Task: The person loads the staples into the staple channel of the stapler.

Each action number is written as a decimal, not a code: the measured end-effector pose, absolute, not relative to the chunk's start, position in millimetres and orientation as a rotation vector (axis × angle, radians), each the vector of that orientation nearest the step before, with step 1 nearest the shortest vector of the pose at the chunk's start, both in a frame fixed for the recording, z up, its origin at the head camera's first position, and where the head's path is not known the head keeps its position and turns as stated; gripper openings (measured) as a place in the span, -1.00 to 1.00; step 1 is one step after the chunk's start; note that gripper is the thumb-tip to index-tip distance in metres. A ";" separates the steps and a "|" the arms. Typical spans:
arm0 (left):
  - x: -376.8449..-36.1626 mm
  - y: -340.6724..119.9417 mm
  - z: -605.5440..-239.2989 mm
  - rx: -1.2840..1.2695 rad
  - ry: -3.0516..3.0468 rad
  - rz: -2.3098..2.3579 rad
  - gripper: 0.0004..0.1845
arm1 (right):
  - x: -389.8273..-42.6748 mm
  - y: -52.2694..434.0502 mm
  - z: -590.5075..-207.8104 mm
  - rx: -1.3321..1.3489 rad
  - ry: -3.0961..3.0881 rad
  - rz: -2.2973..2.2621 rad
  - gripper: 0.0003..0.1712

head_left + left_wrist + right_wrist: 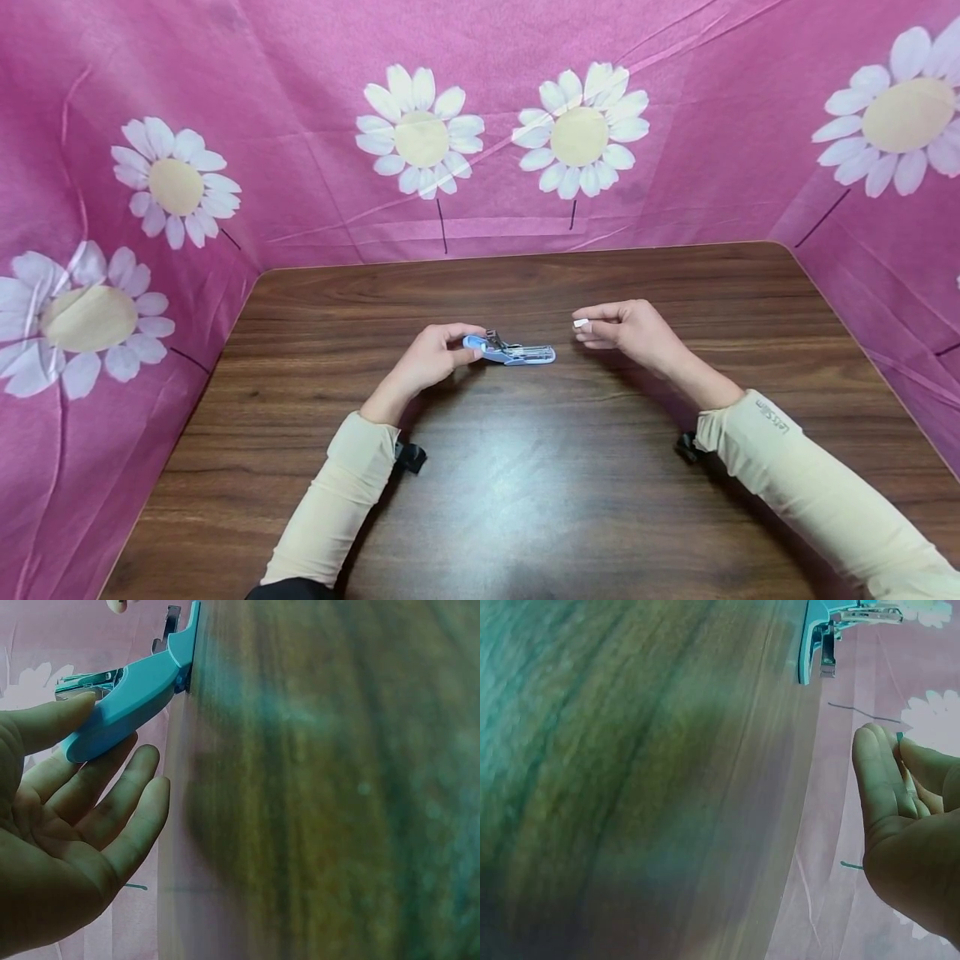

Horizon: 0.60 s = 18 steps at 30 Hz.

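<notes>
A light blue stapler (531, 360) is folded open over the middle of the table, its metal magazine showing. My left hand (433, 357) pinches the stapler's left end between thumb and fingers. In the left wrist view the thumb lies on one side of the blue stapler (139, 694), and the lower fingers are spread loosely away from it. To the right, apart from the stapler, my right hand (636, 329) pinches a small whitish piece (581, 323) at its fingertips. The right wrist view shows only a thin dark edge of that piece; the fingers hide the rest.
The brown wood-grain table (517, 467) reaches out under both arms. Behind it and at both sides hangs a pink cloth (502, 50) with large white daisies. Black wrist straps (411, 457) show below the light sleeves (795, 467).
</notes>
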State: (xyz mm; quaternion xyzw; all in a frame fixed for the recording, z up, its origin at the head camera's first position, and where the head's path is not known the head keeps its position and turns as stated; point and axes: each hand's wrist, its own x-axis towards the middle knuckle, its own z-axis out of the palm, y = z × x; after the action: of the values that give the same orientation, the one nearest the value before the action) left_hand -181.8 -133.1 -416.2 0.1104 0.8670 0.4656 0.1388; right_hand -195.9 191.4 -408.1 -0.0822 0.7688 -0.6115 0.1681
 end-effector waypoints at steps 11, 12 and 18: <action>-182.4 -132.9 -416.9 0.323 2.518 1.331 -0.67 | -192.7 181.2 -408.7 -0.259 2.230 -1.683 -0.61; -182.4 -132.8 -416.9 0.323 2.517 1.331 -0.67 | -192.1 180.3 -408.5 -0.261 2.259 -1.655 -0.62; -183.3 -133.6 -417.8 0.324 2.510 1.332 -0.66 | -190.4 174.1 -407.0 -0.264 2.434 -1.495 -0.64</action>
State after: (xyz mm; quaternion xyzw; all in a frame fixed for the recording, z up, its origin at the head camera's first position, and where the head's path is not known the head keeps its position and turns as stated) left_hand -183.3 -133.6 -417.8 0.1123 0.8690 0.4611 0.1403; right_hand -190.4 174.1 -407.0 -0.0912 0.8406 -0.5162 0.1362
